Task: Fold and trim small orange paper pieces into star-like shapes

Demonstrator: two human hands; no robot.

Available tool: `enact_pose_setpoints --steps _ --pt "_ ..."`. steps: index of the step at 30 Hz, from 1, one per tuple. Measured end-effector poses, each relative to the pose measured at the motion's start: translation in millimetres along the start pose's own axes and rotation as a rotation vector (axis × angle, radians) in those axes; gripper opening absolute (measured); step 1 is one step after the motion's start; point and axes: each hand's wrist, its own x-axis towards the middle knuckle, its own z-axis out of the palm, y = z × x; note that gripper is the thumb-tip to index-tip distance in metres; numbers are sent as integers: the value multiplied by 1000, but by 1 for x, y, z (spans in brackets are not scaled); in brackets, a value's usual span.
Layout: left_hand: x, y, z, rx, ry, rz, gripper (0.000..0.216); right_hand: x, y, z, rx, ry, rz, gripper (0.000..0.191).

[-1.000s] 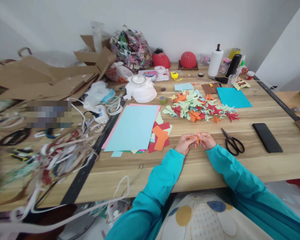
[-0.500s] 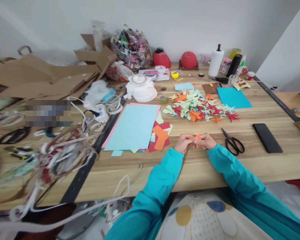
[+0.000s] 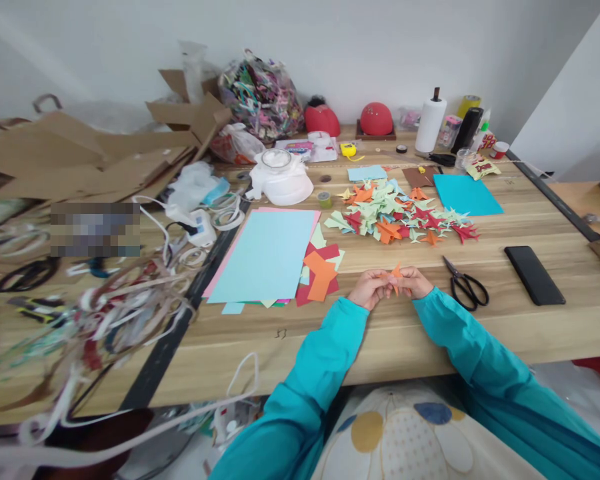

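Between my two hands is a small folded orange paper figure (image 3: 396, 273), its points showing above the fingers. My left hand (image 3: 369, 289) pinches it from the left, and my right hand (image 3: 416, 283) pinches it from the right, with the fingertips close together. Just beyond lies a pile of folded paper figures (image 3: 390, 207) in green, red, orange and blue. Black-handled scissors (image 3: 466, 285) rest to the right of my right hand. Left of my left hand are orange paper pieces (image 3: 322, 276) on red ones, beside a stack of light blue paper sheets (image 3: 265, 257).
A black phone (image 3: 534, 275) lies at the right. A turquoise sheet (image 3: 467, 195) sits behind the pile. Tangled ribbons and cords (image 3: 130, 313) cover the left side, with cardboard (image 3: 80, 153) behind. A paper roll (image 3: 431, 125) and red pincushions (image 3: 377, 119) stand along the wall.
My fingers have shifted slightly on the orange paper figure, which now sits a little more upright. The camera view has moved very slightly; the other things stay in place.
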Motion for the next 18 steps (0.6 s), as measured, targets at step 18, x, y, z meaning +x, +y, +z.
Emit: enact_pose_setpoints --steps 18 --pt "-2 9 2 -1 148 85 27 5 6 -2 -61 151 19 60"
